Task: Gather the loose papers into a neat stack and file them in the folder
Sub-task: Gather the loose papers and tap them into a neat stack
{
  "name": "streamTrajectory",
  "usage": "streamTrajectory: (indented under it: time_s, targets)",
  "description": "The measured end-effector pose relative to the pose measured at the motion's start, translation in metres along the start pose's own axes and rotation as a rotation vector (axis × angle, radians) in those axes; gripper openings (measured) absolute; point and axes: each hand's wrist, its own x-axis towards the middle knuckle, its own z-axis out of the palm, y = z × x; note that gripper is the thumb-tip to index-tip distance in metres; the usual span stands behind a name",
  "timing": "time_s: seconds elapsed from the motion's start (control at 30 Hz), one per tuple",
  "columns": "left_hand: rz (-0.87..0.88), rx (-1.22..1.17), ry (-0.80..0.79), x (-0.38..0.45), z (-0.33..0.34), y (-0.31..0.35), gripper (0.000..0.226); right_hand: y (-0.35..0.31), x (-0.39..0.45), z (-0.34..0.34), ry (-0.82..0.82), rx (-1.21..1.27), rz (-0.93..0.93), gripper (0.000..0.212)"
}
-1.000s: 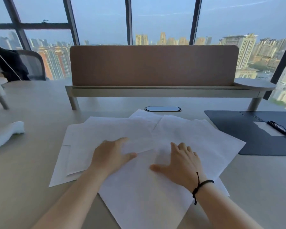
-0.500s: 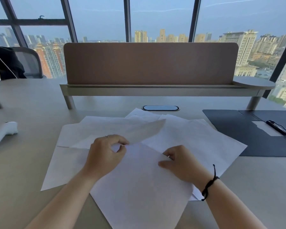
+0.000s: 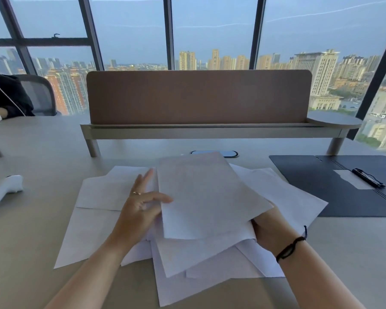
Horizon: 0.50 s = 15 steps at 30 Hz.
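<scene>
**White sheets half-gathered, folder waiting open**

White paper covers the middle of the pale surface (image 3: 31, 219) in a loose fan: the loose papers (image 3: 112, 192) overlap at odd angles, corners sticking out toward the person and to both sides. One raised sheet (image 3: 205, 197) is held above the rest, tilted up at its far end. The right hand (image 3: 267, 230) grips it from beneath at the near right corner; its fingers are hidden under the paper, so how they close cannot be told. The left hand (image 3: 140, 208) is spread, fingers fanned, touching the sheet's left edge and steadying it.

This looks like the gathering step, barely begun: one sheet lifted, the others not yet squared. The next move probably calls for laying this sheet on a neighbour, drawing the outliers inward, then tapping the edges flush.

The dark folder (image 3: 321, 186) lies open flat to the right, its near-left corner just under the spread of papers. It holds no gathered sheets yet; only a pale label patch and a black clip (image 3: 368, 177) show on it.
</scene>
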Motion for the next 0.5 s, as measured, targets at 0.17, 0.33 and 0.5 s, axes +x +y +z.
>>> streamTrajectory:
  time_s: [0.17,0.33,0.5]
  targets:
    - [-0.383,-0.658,0.244,0.001,-0.002,0.017,0.039,0.004,0.003,-0.002,-0.048,-0.035,-0.092,0.015]
    - [-0.574,-0.499,0.083,-0.001,0.002,0.016,0.024,0.003,-0.003,0.005,-0.107,-0.312,-0.208,0.028]
    - [-0.495,-0.363,0.214,0.003,0.0,0.008,0.012,0.013,0.012,-0.011,0.291,-1.415,-0.359,0.03]
